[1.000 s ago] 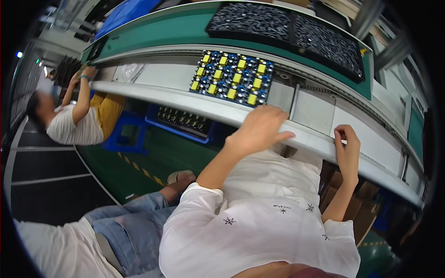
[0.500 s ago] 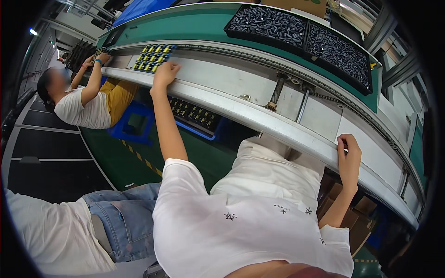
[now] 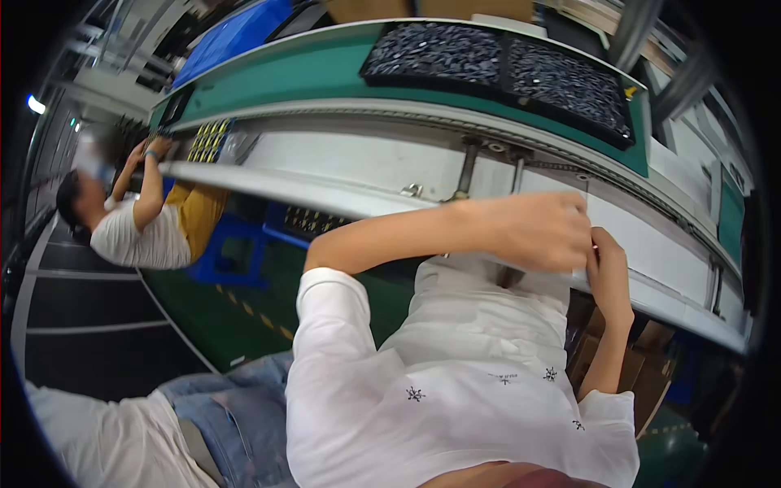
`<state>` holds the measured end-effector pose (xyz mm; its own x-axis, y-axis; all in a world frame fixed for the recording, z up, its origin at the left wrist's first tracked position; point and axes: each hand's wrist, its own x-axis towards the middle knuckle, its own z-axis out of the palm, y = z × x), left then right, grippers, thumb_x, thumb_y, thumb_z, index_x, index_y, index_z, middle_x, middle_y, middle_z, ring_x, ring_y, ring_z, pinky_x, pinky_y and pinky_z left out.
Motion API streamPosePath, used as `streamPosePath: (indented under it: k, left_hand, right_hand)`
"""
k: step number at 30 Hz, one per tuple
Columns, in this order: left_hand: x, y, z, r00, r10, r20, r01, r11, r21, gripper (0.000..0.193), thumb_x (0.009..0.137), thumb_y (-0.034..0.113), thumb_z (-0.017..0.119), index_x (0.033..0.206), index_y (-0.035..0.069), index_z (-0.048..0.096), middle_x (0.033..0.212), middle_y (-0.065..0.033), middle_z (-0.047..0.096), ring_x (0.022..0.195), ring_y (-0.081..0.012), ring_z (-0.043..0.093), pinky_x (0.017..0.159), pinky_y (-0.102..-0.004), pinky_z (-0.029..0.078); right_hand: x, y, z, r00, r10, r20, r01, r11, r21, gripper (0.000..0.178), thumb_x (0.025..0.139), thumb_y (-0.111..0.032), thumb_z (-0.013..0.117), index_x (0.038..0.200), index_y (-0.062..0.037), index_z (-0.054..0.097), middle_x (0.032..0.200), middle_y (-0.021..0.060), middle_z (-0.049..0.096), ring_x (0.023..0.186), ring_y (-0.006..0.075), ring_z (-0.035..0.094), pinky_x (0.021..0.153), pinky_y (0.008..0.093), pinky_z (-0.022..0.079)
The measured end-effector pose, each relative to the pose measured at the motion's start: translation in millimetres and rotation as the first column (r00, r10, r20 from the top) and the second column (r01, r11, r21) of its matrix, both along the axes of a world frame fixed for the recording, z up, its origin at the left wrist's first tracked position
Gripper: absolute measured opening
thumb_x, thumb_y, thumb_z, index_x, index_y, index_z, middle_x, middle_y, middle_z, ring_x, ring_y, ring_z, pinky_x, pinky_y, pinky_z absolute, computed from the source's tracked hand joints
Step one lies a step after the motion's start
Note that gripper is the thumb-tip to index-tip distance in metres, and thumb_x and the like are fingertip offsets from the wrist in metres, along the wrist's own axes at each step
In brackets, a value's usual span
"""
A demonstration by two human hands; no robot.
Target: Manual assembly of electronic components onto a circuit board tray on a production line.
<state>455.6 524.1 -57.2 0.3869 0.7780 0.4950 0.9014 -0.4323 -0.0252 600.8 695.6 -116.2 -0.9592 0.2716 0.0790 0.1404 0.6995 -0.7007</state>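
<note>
My left hand [image 3: 543, 232] reaches across to the right, its fingers curled and a little smeared by motion. Its fingertips meet my right hand [image 3: 608, 264] over the near metal rail [image 3: 325, 193] of the conveyor line. The right fingers are pinched together, and anything small between the two hands is hidden. Farther left on the line lies a panel of circuit boards [image 3: 209, 142] with rows of yellow parts, out of reach of both hands as they stand. Across the line, two black trays [image 3: 503, 69] hold many small dark cylindrical components.
A co-worker [image 3: 138, 220] at the far left handles boards at the line. Another person in jeans [image 3: 236, 419] is close on my left. A blue stool [image 3: 229, 250] and a blue bin [image 3: 285, 224] sit below the rail. Cardboard boxes [image 3: 634, 366] stand under the line at right.
My left hand has left the board panel and swung right to meet my right hand. The panel now appears farther left. My right hand stays near the rail, fingers still pinched.
</note>
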Motion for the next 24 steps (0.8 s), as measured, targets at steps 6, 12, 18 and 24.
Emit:
streamPosePath:
  k: [6,12,18,24]
  left_hand:
    - [8,14,-38,0.948,-0.267,-0.173,0.301,0.929,0.216,0.014,0.085,0.012,0.064,0.075,0.006,0.056,0.078,-0.004,0.054,0.079,-0.0206,0.057,0.088,-0.036,0.048]
    - [16,1,-44,0.95,-0.28,-0.14,0.301,0.94,0.163,0.021,0.086,0.018,0.066,0.072,0.007,0.055,0.075,-0.0035,0.052,0.078,-0.0215,0.056,0.088,-0.035,0.048]
    - [13,-5,-53,0.939,-0.34,0.053,0.333,0.937,0.108,0.025,0.084,0.021,0.071,0.071,0.006,0.055,0.073,-0.0039,0.051,0.077,-0.0232,0.055,0.086,-0.0386,0.048]
    - [13,-2,-61,0.907,-0.367,0.207,0.363,0.93,0.06,0.027,0.081,0.021,0.074,0.068,0.005,0.056,0.071,-0.0038,0.05,0.075,-0.0241,0.054,0.083,-0.0413,0.048]
  right_hand:
    - [-7,11,16,0.946,0.32,0.05,-0.324,0.926,0.193,0.009,0.089,-0.009,0.059,0.089,-0.0001,0.06,0.083,0.0167,0.063,0.083,0.0379,0.062,0.071,0.044,0.049]
    - [-67,7,5,0.786,0.617,0.034,-0.561,0.69,0.456,0.015,0.089,-0.018,0.062,0.081,-0.0057,0.059,0.073,0.0108,0.06,0.075,0.0319,0.063,0.063,0.0425,0.049]
    - [-89,2,-8,0.717,0.684,-0.137,-0.574,0.69,0.442,0.019,0.09,-0.021,0.064,0.079,-0.0065,0.058,0.066,0.0078,0.058,0.064,0.0294,0.061,0.056,0.0412,0.048]
    - [-83,10,-15,0.712,0.694,-0.105,-0.63,0.698,0.342,0.019,0.091,-0.02,0.063,0.079,-0.0066,0.058,0.064,0.0079,0.058,0.064,0.0293,0.062,0.055,0.0416,0.047]
